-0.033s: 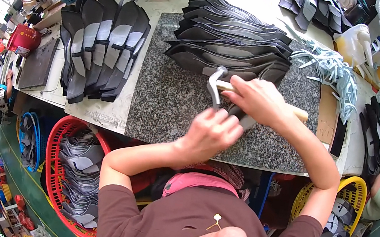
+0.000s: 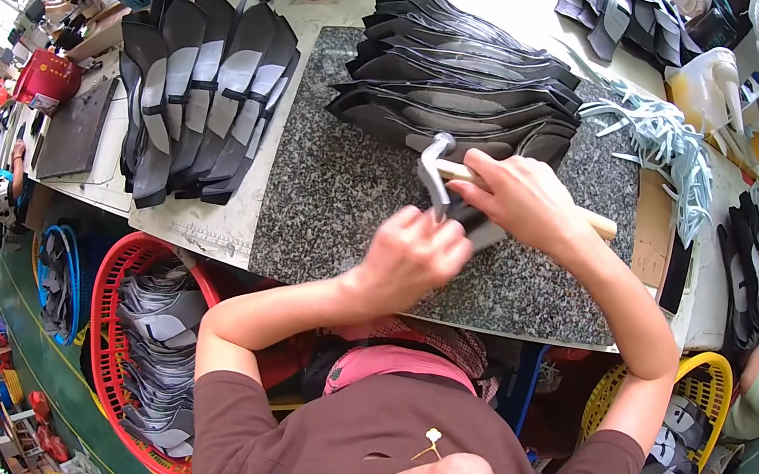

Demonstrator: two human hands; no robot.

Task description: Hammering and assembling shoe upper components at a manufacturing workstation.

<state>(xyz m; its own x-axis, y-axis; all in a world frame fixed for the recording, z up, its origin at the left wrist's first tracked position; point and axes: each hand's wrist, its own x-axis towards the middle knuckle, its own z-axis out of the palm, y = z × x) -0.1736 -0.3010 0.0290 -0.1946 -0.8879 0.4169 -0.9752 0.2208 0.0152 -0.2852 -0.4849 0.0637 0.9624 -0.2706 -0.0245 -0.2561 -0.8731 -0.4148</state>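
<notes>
My right hand (image 2: 530, 203) is wrapped round the pale wooden handle of a hammer (image 2: 431, 167), above the speckled stone slab (image 2: 320, 227). The hammer's curved metal head points toward my left hand (image 2: 412, 255), whose fingers are pinched together just below it. Between the hands shows a dark grey cut piece (image 2: 479, 230), its end at my left fingers and the rest mostly covered by my right hand. Behind the hammer, overlapping rows of black and grey cut pieces (image 2: 459, 73) lie across the slab.
More cut pieces (image 2: 207, 90) lie fanned out on the left of the table. Pale strips (image 2: 674, 152) heap at the right, near a jug of yellow liquid (image 2: 710, 90). Red (image 2: 109, 342) and yellow (image 2: 724, 384) baskets stand below the table edge. Other people are at both sides.
My left hand has shifted slightly left and away from my body, closer to the hammer head. The hammer and my right hand have barely moved.
</notes>
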